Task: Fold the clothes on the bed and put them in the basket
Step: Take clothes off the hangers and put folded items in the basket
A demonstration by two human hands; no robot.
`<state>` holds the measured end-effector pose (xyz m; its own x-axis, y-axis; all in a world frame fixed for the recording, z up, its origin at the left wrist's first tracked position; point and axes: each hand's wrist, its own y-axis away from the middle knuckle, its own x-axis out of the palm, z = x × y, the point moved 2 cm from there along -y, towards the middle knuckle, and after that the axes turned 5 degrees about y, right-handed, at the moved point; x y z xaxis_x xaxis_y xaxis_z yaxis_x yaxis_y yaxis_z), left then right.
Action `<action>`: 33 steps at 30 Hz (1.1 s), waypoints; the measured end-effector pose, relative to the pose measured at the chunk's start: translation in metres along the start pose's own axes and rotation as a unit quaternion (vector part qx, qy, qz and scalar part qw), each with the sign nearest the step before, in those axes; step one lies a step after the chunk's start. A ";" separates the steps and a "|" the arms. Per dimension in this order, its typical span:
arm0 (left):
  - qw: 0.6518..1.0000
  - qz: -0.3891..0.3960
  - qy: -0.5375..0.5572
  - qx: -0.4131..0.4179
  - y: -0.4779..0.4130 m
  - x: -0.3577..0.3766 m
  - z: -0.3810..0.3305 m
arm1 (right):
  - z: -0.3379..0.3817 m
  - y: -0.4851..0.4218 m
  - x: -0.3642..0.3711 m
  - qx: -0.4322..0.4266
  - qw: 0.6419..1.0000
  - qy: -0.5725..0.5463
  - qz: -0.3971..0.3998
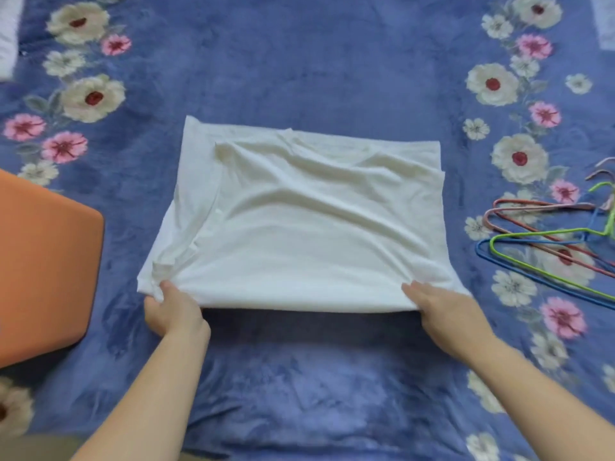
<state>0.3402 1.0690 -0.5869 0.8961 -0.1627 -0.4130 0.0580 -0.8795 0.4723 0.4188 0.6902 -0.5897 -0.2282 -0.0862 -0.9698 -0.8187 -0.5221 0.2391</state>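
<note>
White garment (pixel 299 234) lay partly folded, wrinkled, mid-bed on the blue floral blanket (pixel 299 61); its near edge was raised a little, with a shadow beneath. Left hand (pixel 173 311) pinched the near-left corner, thumb on top and cloth bunched there; right hand (pixel 439 304) pinched the near-right corner, thumb on top and fingers hidden under the fabric; hands well apart, both clamped on the garment. Orange container (pixel 43 267) sat at the left, near the garment's left side but not touching; only a smooth side was in view. Wire hangers (pixel 549 247), pink, green and blue, were piled overlapping at the right edge, apart from the garment. White cloth (pixel 8 31) lay at the far-left corner; pale item (pixel 604 24) at the far right, too cut off to tell.
</note>
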 end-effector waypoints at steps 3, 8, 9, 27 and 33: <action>0.996 -0.045 -0.063 -0.052 0.018 -0.065 0.039 | 0.026 0.064 0.017 -0.052 0.995 0.021 0.082; 0.972 -0.084 -0.200 -0.094 0.018 -0.121 0.072 | 0.049 0.099 0.008 -0.079 0.942 0.030 0.325; 0.961 -0.103 -0.241 -0.088 0.018 -0.122 0.067 | 0.043 0.093 0.006 -0.027 0.937 -0.028 0.347; 0.789 0.334 -0.395 0.331 0.024 0.131 -0.021 | 0.013 -0.126 -0.008 0.271 0.934 -0.229 0.044; 0.818 0.330 -0.329 0.337 0.020 0.133 -0.023 | 0.006 -0.130 -0.007 0.310 0.888 -0.334 -0.056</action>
<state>0.4705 1.0405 -0.6142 0.1900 -0.7127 -0.6752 -0.7975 -0.5131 0.3173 0.5239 0.7638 -0.6136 -0.2189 0.5686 -0.7929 -0.9416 0.0900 0.3245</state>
